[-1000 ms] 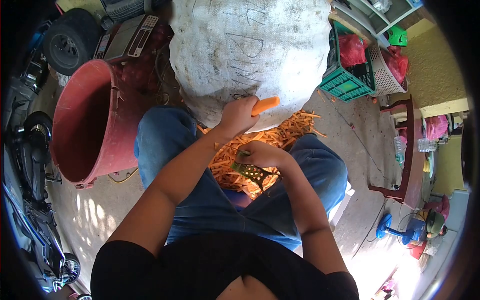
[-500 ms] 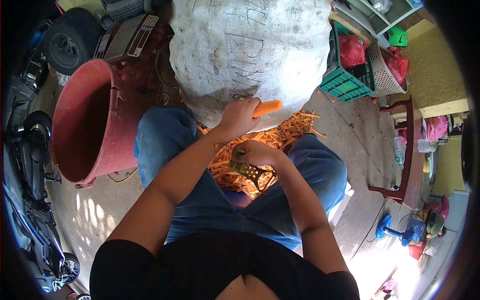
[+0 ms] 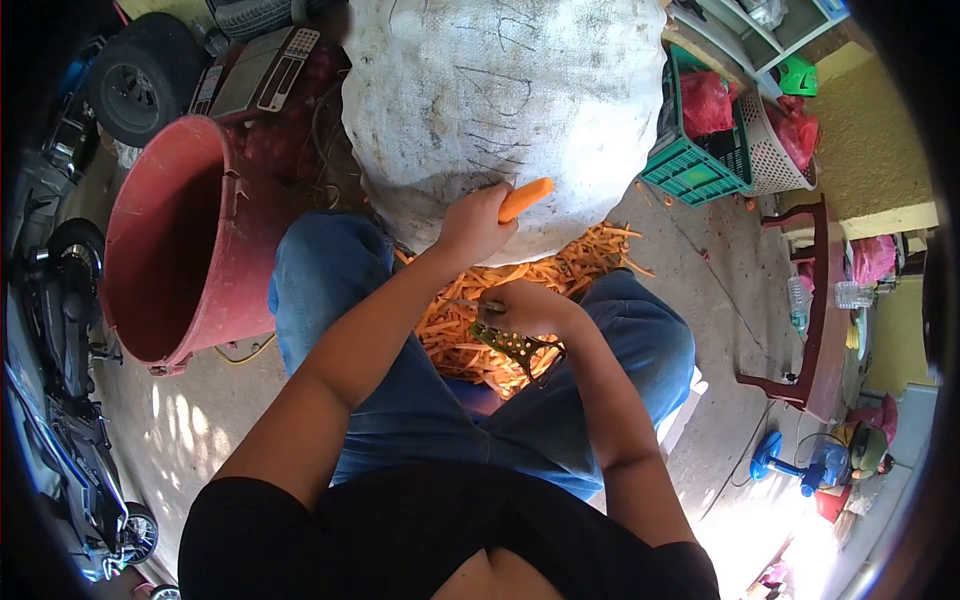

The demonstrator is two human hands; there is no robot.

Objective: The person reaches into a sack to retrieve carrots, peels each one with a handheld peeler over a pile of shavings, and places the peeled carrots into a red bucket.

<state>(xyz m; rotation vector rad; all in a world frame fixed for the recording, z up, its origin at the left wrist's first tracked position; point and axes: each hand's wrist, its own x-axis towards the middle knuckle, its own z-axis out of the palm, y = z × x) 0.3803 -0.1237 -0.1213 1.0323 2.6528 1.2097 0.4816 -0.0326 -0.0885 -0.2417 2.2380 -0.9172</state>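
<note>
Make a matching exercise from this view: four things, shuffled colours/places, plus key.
Things
1. carrot
2. woven sack
3. plastic crate
4. large tub

Colours/places
A. green, with a red plastic bag inside
B. red, open-mouthed
C. orange, held in the left hand
D. white, at the top of the view

Pairs: 1-C, 2-D, 3-A, 4-B
</note>
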